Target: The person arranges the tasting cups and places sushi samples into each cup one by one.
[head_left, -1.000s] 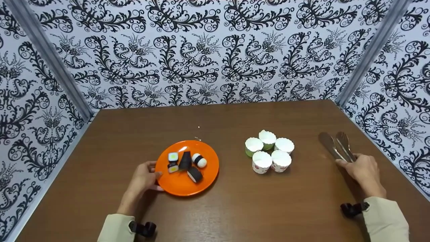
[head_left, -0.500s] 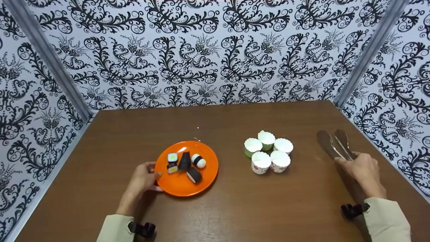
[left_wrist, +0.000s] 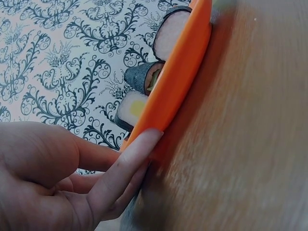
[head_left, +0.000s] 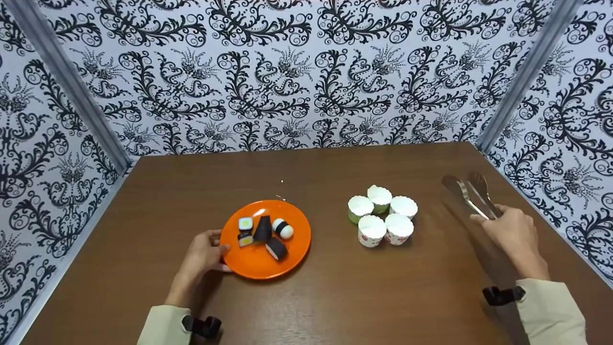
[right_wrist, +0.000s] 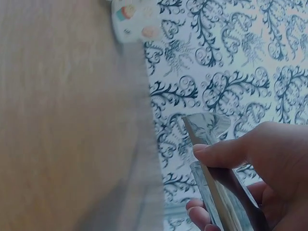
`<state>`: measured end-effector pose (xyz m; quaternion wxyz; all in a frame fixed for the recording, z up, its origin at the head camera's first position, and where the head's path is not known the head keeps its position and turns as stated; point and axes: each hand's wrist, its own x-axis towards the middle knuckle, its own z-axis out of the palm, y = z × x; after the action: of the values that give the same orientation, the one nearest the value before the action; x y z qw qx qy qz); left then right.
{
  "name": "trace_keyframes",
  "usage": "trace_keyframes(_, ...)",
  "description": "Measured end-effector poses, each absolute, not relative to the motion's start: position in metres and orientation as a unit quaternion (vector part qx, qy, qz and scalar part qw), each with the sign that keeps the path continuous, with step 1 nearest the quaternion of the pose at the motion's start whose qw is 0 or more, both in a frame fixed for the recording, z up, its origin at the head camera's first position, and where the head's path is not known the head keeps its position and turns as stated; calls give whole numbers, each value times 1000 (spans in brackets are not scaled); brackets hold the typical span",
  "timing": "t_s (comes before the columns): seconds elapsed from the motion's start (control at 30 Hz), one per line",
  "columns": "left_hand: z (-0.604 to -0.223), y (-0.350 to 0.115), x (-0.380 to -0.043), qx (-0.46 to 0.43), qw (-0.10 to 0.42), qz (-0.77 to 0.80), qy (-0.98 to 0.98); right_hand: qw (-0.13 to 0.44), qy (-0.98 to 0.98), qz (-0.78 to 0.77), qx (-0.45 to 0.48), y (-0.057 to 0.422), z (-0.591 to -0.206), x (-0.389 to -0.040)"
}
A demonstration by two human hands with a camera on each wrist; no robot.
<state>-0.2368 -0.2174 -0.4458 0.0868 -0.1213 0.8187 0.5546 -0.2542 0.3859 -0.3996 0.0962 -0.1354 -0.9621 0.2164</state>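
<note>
My left hand pinches the left rim of an orange plate. Fingers lie beneath the rim in the left wrist view, where the plate looks slightly raised on that side. Several sushi pieces rest on it: a dark cone-shaped hand roll, a white rice piece with a black band, a thick dark-wrapped roll and small yellow-centred rolls. At the right, my right hand grips metal serving tongs around their arms, above the table. The tongs have their two ends slightly apart.
Several paper baking cups stand in a cluster between the plate and the tongs, some green and some white with prints. Small white specks lie behind the plate. Patterned walls border the brown table at back and sides.
My right hand has raised the tongs off the table and shifted them slightly forward and left. My left hand and the plate stay in place.
</note>
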Motion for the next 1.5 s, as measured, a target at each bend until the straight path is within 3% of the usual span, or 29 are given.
trace_keyframes(0.73, -445, -218, -238, -129, 92, 554, 817, 138, -957, 236, -98, 344, -372, -243)
trace_keyframes(1.5, -445, -217, -237, -133, 94, 553, 817, 118, -967, 220, -46, 298, -356, -230)
